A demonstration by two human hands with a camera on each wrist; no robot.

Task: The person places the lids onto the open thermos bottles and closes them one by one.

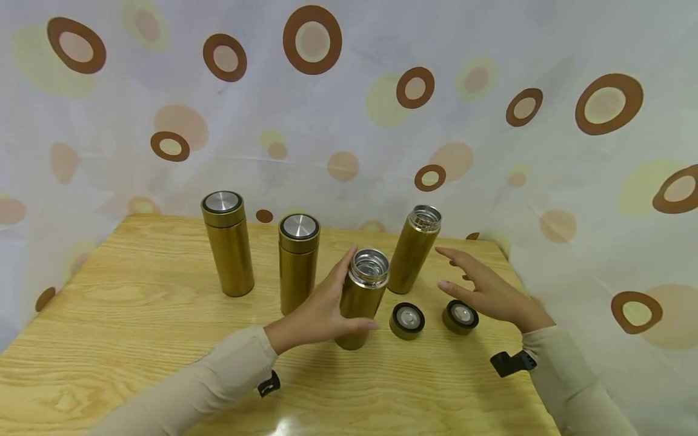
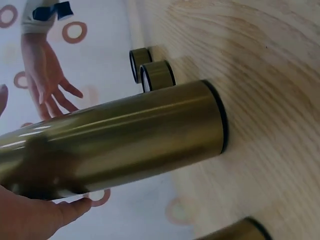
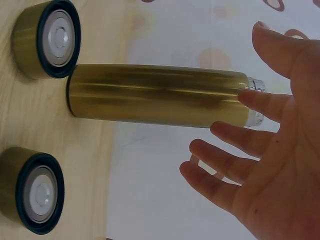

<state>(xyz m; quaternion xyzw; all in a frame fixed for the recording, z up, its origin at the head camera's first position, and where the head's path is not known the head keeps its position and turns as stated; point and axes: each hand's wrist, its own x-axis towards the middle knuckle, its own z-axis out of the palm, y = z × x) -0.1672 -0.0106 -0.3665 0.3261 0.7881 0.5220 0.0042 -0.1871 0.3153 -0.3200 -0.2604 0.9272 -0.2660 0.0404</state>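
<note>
Gold bottle (image 1: 362,301) at left hand (image 1: 322,310): lidless, glossy, silver-necked, black-edged at base.

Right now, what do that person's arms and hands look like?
The left hand and right hand wear no gloves. The left sleeve and right sleeve are long and pale cream. There's a small black piece by the left wrist and another by the right.
</note>
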